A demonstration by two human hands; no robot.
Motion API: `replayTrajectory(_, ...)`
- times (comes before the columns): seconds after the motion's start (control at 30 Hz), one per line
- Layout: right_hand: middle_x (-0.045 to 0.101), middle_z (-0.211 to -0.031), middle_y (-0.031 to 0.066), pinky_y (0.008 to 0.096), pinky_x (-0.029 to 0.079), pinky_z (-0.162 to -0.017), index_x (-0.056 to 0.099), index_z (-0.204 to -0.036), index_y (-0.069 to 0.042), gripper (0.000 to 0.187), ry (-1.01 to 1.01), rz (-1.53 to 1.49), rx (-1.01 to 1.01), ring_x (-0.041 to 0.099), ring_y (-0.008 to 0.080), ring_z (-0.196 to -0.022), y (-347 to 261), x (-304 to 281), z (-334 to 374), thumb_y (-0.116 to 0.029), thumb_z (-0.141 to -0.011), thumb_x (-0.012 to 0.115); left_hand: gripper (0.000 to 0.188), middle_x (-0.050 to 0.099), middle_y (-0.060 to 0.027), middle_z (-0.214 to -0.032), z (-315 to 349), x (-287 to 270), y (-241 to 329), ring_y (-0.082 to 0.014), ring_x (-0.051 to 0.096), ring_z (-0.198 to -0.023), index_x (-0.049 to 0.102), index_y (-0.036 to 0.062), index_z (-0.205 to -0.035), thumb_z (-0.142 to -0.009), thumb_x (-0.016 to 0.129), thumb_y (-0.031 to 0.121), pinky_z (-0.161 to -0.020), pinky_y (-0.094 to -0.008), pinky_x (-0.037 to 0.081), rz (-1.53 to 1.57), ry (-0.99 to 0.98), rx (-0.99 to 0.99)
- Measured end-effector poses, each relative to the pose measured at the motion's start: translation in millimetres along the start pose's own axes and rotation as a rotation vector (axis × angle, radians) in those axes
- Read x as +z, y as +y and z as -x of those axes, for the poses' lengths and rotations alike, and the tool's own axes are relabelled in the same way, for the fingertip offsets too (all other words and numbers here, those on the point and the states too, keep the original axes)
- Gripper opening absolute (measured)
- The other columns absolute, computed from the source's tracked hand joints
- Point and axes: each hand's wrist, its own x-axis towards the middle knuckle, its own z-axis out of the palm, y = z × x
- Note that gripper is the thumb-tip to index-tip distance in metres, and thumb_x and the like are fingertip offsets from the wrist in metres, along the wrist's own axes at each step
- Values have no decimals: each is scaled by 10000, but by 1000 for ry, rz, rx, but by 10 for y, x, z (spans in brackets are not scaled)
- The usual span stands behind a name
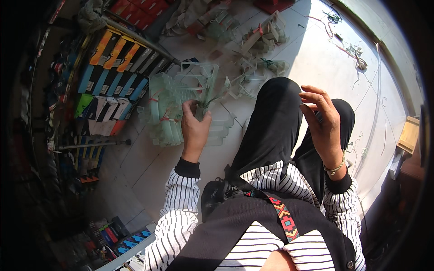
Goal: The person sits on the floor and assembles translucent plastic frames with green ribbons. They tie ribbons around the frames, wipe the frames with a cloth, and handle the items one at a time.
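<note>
My left hand (195, 131) reaches to a stack of clear, pale green plastic holders (165, 113) on the floor, left of my knees. Its thumb and fingers close round a narrow clear piece tied with dark green string (204, 105); the hand partly hides this grip. Red ties (168, 119) bind parts of the stack. Above my right knee, my right hand (322, 119) is raised with its fingers loosely curved and apart, and nothing shows in it. A cord bracelet circles that wrist.
More clear holders (253, 81) and tied bundles (266, 34) lie on the tiled floor ahead. A shelf of boxed goods (113, 67) runs along the left. Scraps of string (357, 58) litter the sunlit floor at right, near a wooden block (408, 134).
</note>
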Motion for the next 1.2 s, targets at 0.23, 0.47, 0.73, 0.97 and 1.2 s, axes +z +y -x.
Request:
replayTrajectory(0.23, 588, -1062, 65, 207, 450, -681, 581, -1009, 6, 159, -102, -215, 141, 589, 114, -841, 106, 143, 75, 17, -851, 570, 463, 561, -202, -1068, -23, -30, -62, -343, 553, -993, 449, -4, -1117, -725, 675, 96, -876, -394, 418, -100, 50, 8)
replayTrajectory(0.47, 576, -1008, 55, 204, 451, -697, 587, -1025, -11, 164, -227, -356, 228, 563, 102, -836, 80, 373, 199, -66, -870, 586, 558, 526, -171, -1118, -142, -38, -193, -283, 540, -1017, 475, -36, -1150, -690, 737, 140, -873, -354, 423, 15, -241, -75)
replayTrajectory(0.73, 618, -889, 4, 192, 446, -678, 597, -1025, -20, 175, -223, -382, 386, 574, 62, -759, 276, 299, 274, -138, -897, 573, 389, 598, -129, -948, -147, -30, -329, -183, 598, -814, 528, -24, -1055, -819, 655, 258, -781, -287, 475, 787, -219, -366)
replayTrajectory(0.97, 623, -956, 23, 194, 464, -670, 598, -1024, -18, 206, -212, -505, 452, 584, 70, -789, 429, 274, 338, -187, -911, 560, 292, 624, -134, -884, -98, -181, -420, -161, 603, -756, 495, -43, -1034, -858, 551, 184, -715, -258, 471, 921, -249, -531)
replayTrajectory(1.2, 626, -931, 41, 196, 473, -672, 596, -1015, -5, 210, -231, -605, 534, 591, 80, -756, 513, 301, 387, -184, -909, 562, 348, 598, -174, -925, 5, -288, -811, -282, 599, -858, 453, -24, -1030, -738, 628, 52, -764, -363, 456, -21, 91, -213)
